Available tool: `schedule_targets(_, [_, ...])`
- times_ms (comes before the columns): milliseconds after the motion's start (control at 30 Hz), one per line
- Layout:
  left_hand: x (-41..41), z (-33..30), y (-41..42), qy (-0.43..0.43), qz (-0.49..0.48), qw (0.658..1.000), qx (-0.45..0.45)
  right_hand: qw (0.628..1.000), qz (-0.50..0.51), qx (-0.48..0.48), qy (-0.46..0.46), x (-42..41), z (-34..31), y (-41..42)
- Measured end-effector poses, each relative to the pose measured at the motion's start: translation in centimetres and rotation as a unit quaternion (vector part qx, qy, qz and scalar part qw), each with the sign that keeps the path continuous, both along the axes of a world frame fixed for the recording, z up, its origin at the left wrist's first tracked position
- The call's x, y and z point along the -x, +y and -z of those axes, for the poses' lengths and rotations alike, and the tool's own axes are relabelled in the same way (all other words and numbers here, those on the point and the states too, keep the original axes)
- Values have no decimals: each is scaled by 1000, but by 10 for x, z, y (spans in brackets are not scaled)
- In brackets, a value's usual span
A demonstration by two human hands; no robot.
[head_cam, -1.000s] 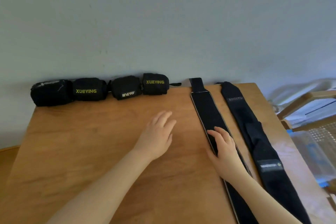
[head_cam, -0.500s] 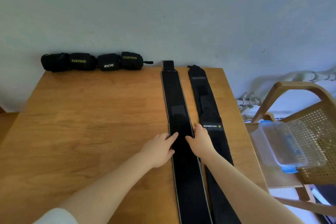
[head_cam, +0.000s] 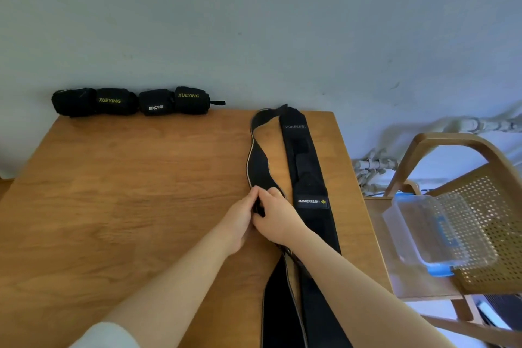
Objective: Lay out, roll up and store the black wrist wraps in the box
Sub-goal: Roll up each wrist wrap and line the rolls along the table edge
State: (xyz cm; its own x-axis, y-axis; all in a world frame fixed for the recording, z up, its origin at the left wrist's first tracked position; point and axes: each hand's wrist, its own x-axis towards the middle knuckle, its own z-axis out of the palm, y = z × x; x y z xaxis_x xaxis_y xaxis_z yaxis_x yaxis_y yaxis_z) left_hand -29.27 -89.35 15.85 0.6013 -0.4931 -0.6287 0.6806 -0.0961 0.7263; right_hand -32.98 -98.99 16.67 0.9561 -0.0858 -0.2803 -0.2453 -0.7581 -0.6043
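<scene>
head view, far left to right: four rolled wraps are lined up along the wall at the back edge of the table, well apart from the hands. at centre, the left hand and right hand are pressed close together, fingers curled, both pinching the edged wrap at one spot along its length. its long axis is seen running away from the person toward the wall, buckled into a loose wave beyond the hands, and trailing back under the right forearm. neither hand is nearer; both are on it. the next roll is judged to run along that axis. just beside it, right, the labelled wrap lies flat and parallel, untouched. further right, the clear box is set on a chair, nearer the right hand.
</scene>
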Motion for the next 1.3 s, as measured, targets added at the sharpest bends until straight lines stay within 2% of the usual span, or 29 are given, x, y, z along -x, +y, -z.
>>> schedule_targets(133, [-17,16,15,-92,0,983,-156,991,-66,87,72,-3,21,3])
schedule_targets(300, [-39,30,32,-236,77,935,-252,988,-108,77,83,-19,41,12])
schedule_targets(367, [-45,32,30,-300,138,901,-281,980,-120,137,85,-30,48,16])
schedule_targets(467, [-52,30,28,-405,221,808,-366,961,-105,240,92,-52,56,21])
schedule_targets(500, [-54,28,29,-418,229,799,-368,958,-91,255,94,-61,55,22])
schedule_targets(600, [-55,21,34,-410,253,819,-311,963,-53,242,104,-88,50,14])
schedule_targets(667, [-50,21,42,-403,291,818,-290,980,-35,178,85,-95,40,4])
schedule_targets(700, [-46,22,47,-407,324,798,-303,988,-22,146,52,-91,35,-1])
schedule_targets(767, [-39,27,53,-425,400,728,-360,992,2,124,-22,-68,22,-9])
schedule_targets(833, [-33,31,55,-455,446,652,-412,991,-8,121,-53,-33,12,-10])
schedule_targets(867, [-31,32,54,-469,453,628,-426,991,-31,119,-56,-13,9,-9])
schedule_targets(1000, [-33,28,47,-483,465,583,-458,976,-164,134,-48,45,12,4])
schedule_targets(1100, [-20,20,45,-535,439,572,-440,968,-211,126,-58,74,18,11])
schedule_targets(1200, [17,12,59,-598,426,600,-316,964,-241,96,-53,100,18,15])
schedule_targets(1300, [59,11,83,-619,470,589,-221,956,-283,78,-23,129,20,21])
